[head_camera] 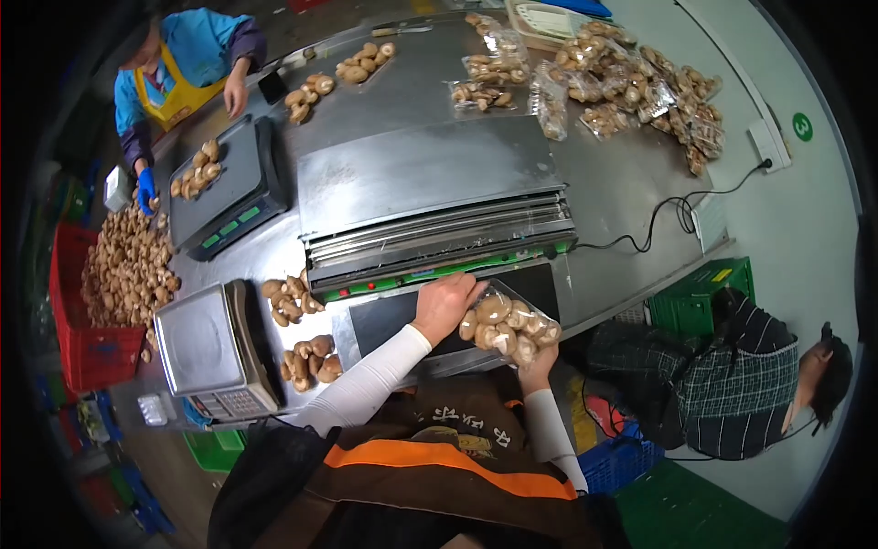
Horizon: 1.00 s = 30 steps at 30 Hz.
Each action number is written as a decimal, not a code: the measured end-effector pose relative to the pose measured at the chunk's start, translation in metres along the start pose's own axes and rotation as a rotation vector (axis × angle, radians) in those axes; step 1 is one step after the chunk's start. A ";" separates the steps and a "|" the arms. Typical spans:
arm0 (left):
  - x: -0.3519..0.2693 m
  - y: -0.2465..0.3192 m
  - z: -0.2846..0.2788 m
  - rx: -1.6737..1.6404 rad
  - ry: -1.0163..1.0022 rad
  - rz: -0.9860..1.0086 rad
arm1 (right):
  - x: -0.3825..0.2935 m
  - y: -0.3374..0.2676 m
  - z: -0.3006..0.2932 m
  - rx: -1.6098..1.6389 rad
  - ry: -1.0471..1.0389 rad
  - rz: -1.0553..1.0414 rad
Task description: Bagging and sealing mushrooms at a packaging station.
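My left hand (pixel 447 306) grips the upper left edge of a film-wrapped pack of brown mushrooms (pixel 509 322), close to the front of the wrapping machine. My right hand (pixel 539 365) holds the same pack from below at its lower right. The film wrapping machine (pixel 432 178) has a flat metal top, rollers and a green front strip. A black plate (pixel 384 322) lies in front of it, partly behind my left arm and the pack. To the left of this plate, loose mushrooms lie in two groups, an upper one (pixel 288 300) and a lower one (pixel 312 361).
A metal scale (pixel 200 341) and a dark scale (pixel 218 182) stand at left, near piled mushrooms (pixel 130 267) and a red crate (pixel 103 357). A co-worker (pixel 185 68) stands across the table. Wrapped packs (pixel 617 82) lie at upper right. Another person (pixel 741 384) is at right.
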<state>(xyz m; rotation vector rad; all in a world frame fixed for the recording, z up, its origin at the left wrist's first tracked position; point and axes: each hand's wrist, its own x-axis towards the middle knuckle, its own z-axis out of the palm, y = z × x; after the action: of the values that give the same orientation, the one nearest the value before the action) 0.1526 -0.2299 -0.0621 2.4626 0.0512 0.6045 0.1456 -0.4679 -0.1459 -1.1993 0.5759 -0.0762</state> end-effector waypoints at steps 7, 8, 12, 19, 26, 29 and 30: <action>-0.020 0.039 -0.039 -1.644 -0.752 -0.518 | -0.116 -0.123 0.031 -0.622 -0.857 0.295; -0.020 0.048 -0.052 -1.653 -0.779 -0.258 | -0.126 -0.136 0.038 -0.507 -0.882 0.569; -0.001 0.111 -0.115 -1.840 -0.750 -0.113 | -0.105 -0.167 0.033 -0.721 -1.348 -0.019; -0.043 0.057 -0.082 -2.292 -1.228 -1.181 | -0.084 -0.191 0.051 -0.660 -0.912 -0.018; -0.010 0.015 -0.132 -2.084 -0.202 -1.143 | 0.098 -0.193 0.145 0.016 -0.776 0.174; -0.025 -0.042 -0.186 -1.804 0.133 -1.077 | 0.123 -0.192 0.188 0.329 -0.425 0.171; -0.039 -0.068 -0.202 -1.665 0.303 -1.035 | 0.121 -0.188 0.205 0.212 -0.539 0.340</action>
<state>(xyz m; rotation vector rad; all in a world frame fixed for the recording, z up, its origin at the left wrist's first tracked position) 0.0367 -0.0710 0.0289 0.5366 0.6053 0.2607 0.3886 -0.4061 0.0250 -0.8521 0.2790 0.4531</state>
